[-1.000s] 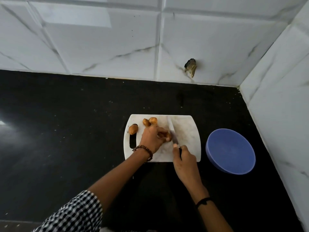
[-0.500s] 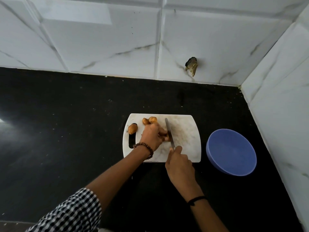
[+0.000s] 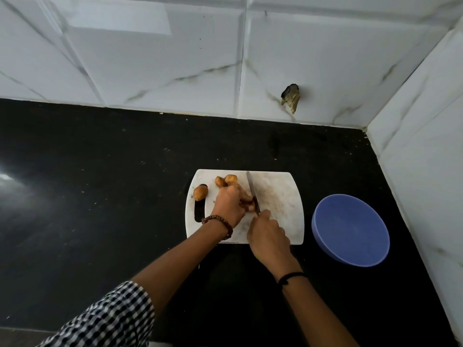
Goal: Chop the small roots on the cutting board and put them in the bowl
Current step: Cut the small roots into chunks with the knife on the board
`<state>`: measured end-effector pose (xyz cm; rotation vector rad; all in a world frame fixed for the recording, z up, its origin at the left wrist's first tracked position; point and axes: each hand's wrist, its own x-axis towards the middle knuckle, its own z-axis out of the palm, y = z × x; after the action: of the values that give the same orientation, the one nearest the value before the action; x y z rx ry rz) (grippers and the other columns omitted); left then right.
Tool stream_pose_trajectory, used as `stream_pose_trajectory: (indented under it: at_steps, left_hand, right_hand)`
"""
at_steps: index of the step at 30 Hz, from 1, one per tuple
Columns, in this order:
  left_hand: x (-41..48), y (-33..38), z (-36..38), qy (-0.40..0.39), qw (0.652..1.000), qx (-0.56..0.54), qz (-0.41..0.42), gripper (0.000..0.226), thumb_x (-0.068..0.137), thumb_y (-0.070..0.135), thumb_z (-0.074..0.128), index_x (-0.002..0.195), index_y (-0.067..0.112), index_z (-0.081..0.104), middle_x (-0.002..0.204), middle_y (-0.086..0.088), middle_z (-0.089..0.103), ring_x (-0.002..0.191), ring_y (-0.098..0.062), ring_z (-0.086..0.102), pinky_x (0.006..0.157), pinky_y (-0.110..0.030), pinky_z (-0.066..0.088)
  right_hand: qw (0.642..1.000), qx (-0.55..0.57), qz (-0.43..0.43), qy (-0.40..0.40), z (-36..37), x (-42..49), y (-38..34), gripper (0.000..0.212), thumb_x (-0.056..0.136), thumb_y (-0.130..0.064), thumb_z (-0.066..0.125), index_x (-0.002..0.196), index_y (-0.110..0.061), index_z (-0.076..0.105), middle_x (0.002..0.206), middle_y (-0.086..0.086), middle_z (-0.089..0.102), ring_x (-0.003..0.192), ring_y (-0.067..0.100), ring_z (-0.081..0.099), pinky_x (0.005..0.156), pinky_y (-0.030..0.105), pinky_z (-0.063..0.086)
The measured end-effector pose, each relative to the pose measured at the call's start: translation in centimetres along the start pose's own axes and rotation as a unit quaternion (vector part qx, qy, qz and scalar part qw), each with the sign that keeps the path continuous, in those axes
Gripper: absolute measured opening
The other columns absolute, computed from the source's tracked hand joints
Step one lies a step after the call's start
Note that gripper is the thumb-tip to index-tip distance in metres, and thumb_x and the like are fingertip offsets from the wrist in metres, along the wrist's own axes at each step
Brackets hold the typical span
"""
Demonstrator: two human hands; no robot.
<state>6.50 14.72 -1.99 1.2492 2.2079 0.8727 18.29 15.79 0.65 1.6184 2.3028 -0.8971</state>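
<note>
A white cutting board [image 3: 280, 196] lies on the black counter. My left hand [image 3: 229, 205] grips a small brown root [image 3: 249, 206] in the board's middle. My right hand [image 3: 268, 235] holds a knife [image 3: 253, 191], its blade on edge against the right side of that root and pointing away from me. Two more roots [image 3: 226, 181] lie together at the board's far edge, and a third root [image 3: 200, 192] sits by the handle slot at the left. An empty blue bowl [image 3: 350, 230] stands to the right of the board.
The black counter [image 3: 100, 196] stretches out to the left. White marble-look tiled walls close the back and the right side, meeting in a corner behind the bowl. A hole with debris [image 3: 290, 97] marks the back wall.
The knife blade has turned from lying angled over the board to standing on edge beside the held root. My right hand has moved left and closer to the left hand.
</note>
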Motion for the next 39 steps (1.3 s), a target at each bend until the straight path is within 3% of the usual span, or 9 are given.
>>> stream_pose_trajectory:
  at_steps: [4, 8, 13, 20, 26, 31, 35, 39]
  left_hand:
    - [-0.2, 0.0, 0.5, 0.017, 1.000, 0.011, 0.008, 0.022, 0.081, 0.000, 0.071, 0.100, 0.010, 0.072, 0.101, 0.000, 0.065, 0.091, -0.007, 0.060, 0.082, -0.009, 0.045]
    - [-0.5, -0.3, 0.8, 0.034, 0.999, 0.008, 0.000, 0.023, 0.082, -0.004, 0.067, 0.101, 0.009, 0.072, 0.098, 0.001, 0.065, 0.077, 0.001, 0.057, 0.074, -0.002, 0.045]
    - [-0.3, -0.4, 0.7, 0.041, 0.999, -0.001, -0.001, 0.021, 0.082, -0.001, 0.069, 0.100, 0.008, 0.071, 0.097, 0.002, 0.066, 0.087, -0.005, 0.061, 0.084, -0.010, 0.046]
    - [-0.5, -0.6, 1.0, 0.043, 0.999, 0.010, 0.016, 0.018, 0.081, 0.007, 0.071, 0.100, 0.009, 0.074, 0.100, 0.000, 0.071, 0.098, -0.011, 0.063, 0.094, -0.021, 0.047]
    - [-0.9, -0.1, 0.8, 0.043, 0.999, -0.007, 0.014, 0.017, 0.082, 0.008, 0.071, 0.099, 0.004, 0.073, 0.099, -0.004, 0.071, 0.098, -0.013, 0.063, 0.090, -0.016, 0.043]
    - [-1.0, 0.1, 0.8, 0.034, 0.999, -0.003, 0.008, 0.021, 0.082, 0.008, 0.071, 0.103, 0.003, 0.070, 0.103, -0.006, 0.070, 0.101, -0.016, 0.063, 0.095, -0.026, 0.049]
    - [-1.3, -0.1, 0.6, 0.020, 1.000, -0.004, 0.014, 0.025, 0.082, 0.008, 0.072, 0.107, 0.003, 0.070, 0.106, -0.006, 0.070, 0.102, -0.016, 0.064, 0.096, -0.027, 0.050]
    - [-1.2, 0.3, 0.3, 0.004, 1.000, 0.000, 0.020, 0.036, 0.077, 0.020, 0.078, 0.108, 0.006, 0.067, 0.098, -0.003, 0.069, 0.093, -0.013, 0.065, 0.087, -0.023, 0.051]
  right_hand:
    - [1.000, -0.003, -0.005, -0.009, 0.0, -0.2, 0.2, 0.025, 0.106, -0.034, 0.036, 0.123, -0.017, 0.039, 0.101, 0.002, 0.052, 0.095, 0.021, 0.060, 0.082, 0.037, 0.050]
    - [1.000, 0.003, -0.017, -0.019, 0.2, -1.5, 1.0, 0.025, 0.107, -0.039, 0.027, 0.114, -0.019, 0.039, 0.108, 0.005, 0.060, 0.092, 0.020, 0.061, 0.077, 0.035, 0.050]
    - [0.999, -0.014, -0.004, -0.042, 0.7, -3.4, 2.2, 0.015, 0.107, -0.037, 0.031, 0.108, -0.023, 0.035, 0.091, -0.003, 0.047, 0.077, 0.009, 0.050, 0.068, 0.028, 0.041]
    - [0.999, -0.033, 0.004, -0.024, 1.3, -6.4, 3.8, 0.027, 0.108, -0.035, 0.029, 0.121, -0.015, 0.041, 0.111, 0.008, 0.061, 0.090, 0.019, 0.060, 0.071, 0.033, 0.043]
    - [0.999, -0.044, -0.014, 0.003, 1.4, -7.9, 5.1, 0.030, 0.108, -0.037, 0.025, 0.114, -0.014, 0.043, 0.103, 0.007, 0.062, 0.093, 0.024, 0.064, 0.071, 0.036, 0.047]
    - [0.998, -0.048, 0.005, -0.029, 0.7, -9.1, 6.0, 0.029, 0.107, -0.039, 0.027, 0.113, -0.016, 0.043, 0.098, 0.003, 0.055, 0.086, 0.019, 0.060, 0.068, 0.033, 0.045]
    - [0.999, 0.027, -0.002, -0.023, 0.1, -10.2, 7.2, 0.039, 0.106, -0.047, 0.023, 0.100, -0.018, 0.048, 0.094, 0.005, 0.062, 0.082, 0.022, 0.063, 0.073, 0.041, 0.054]
    - [0.995, 0.103, 0.005, 0.008, -0.4, -9.4, 7.5, 0.042, 0.104, -0.053, 0.028, 0.094, -0.019, 0.051, 0.088, 0.006, 0.062, 0.074, 0.018, 0.061, 0.065, 0.036, 0.049]
